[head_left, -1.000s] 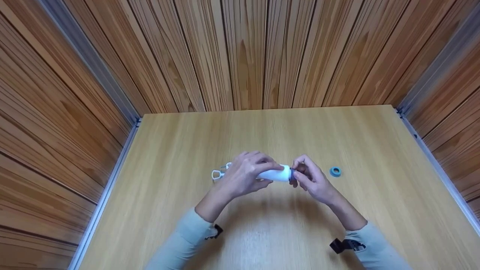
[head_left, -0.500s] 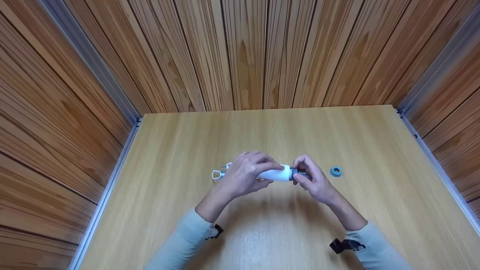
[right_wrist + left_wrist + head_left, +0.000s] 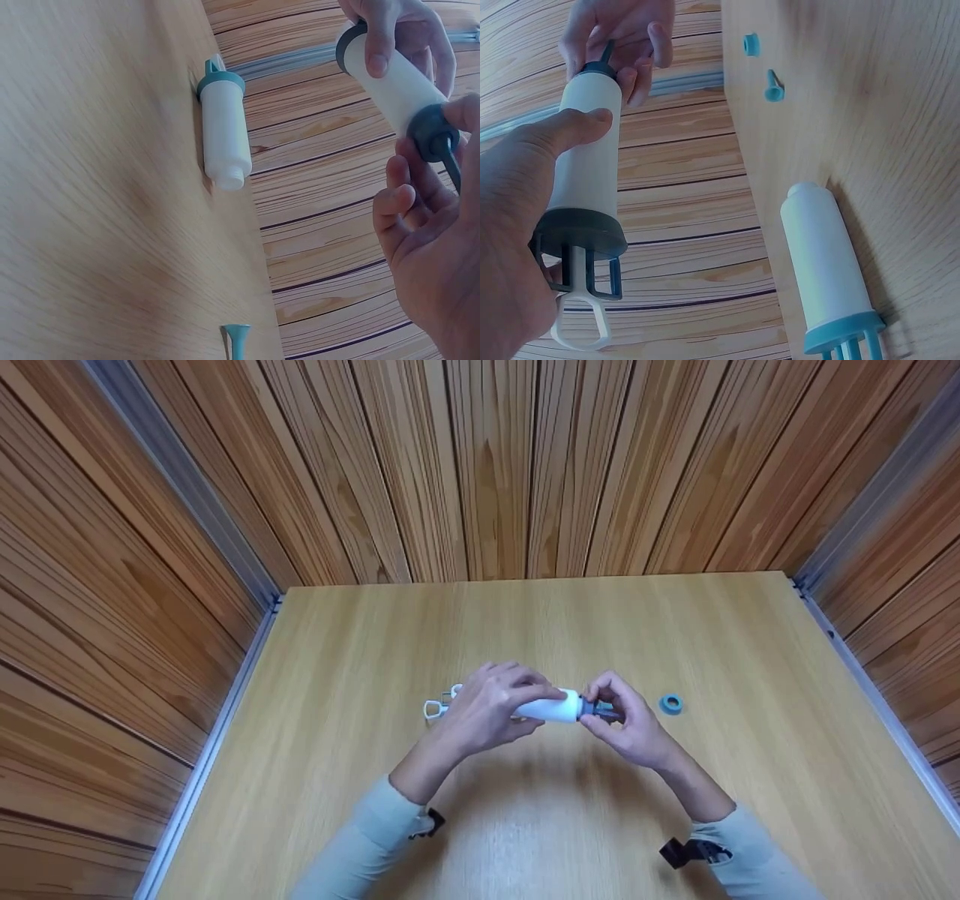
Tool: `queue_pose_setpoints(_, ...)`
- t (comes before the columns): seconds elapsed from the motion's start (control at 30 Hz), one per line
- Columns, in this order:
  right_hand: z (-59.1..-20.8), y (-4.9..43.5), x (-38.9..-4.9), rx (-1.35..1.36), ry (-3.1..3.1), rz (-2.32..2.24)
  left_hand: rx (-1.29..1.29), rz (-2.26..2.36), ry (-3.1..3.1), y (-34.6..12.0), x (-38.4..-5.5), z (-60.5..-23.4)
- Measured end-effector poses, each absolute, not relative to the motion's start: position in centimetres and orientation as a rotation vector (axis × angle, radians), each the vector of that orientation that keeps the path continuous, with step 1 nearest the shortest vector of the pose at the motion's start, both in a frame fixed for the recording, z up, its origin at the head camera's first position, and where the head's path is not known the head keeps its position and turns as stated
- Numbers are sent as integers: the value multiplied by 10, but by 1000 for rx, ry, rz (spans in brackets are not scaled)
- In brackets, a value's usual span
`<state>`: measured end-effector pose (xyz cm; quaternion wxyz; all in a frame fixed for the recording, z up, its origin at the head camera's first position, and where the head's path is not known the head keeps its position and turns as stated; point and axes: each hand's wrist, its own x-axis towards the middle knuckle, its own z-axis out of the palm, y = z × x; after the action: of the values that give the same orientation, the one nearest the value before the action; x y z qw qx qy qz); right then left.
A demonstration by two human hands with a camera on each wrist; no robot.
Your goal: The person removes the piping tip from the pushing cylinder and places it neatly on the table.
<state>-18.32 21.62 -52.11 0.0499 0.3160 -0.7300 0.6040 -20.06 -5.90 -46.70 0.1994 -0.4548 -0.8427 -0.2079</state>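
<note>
My left hand (image 3: 489, 711) grips the white barrel of an icing syringe (image 3: 553, 709), thumb along its side. At its other end, in the left wrist view, are a dark collar (image 3: 581, 231) and a white ring handle (image 3: 582, 330). With thumb and fingertips, my right hand (image 3: 634, 729) pinches the dark screw ring (image 3: 430, 132) at the barrel's tip. A slim dark nozzle (image 3: 451, 165) sticks out through that ring toward the right palm. The syringe lies roughly level, tip to the right.
A second white syringe (image 3: 821, 259) with teal fittings lies on the wooden table (image 3: 360, 645). On the right sit a teal ring (image 3: 671, 703) and a teal nozzle (image 3: 774, 91), the nozzle hidden in the head view. Wood-panelled walls (image 3: 487, 472) enclose the table.
My right fingers have shifted round the screw ring, the thumb now nearer the barrel. The nozzle, covered by the fingers at first, now shows between them. My left hand stays put.
</note>
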Motion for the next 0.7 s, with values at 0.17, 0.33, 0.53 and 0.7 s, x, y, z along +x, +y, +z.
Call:
queue_pose_setpoints(0.17, -520, 215, -182, 958, -2237, 1823, -1269, -587, -2357, -59, -200, -466)
queue_pose_setpoints(0.33, -520, 215, -184, 1002, -2224, 1906, -1278, -597, -2339, -58, -200, -466)
queue_pose_setpoints(0.53, -521, 216, -184, 1021, -2199, 1964, -1274, -583, -2325, -58, -200, -467)
queue_pose_setpoints(0.7, -522, 216, -182, 980, -2211, 1894, -1284, -579, -2303, -58, -200, -467)
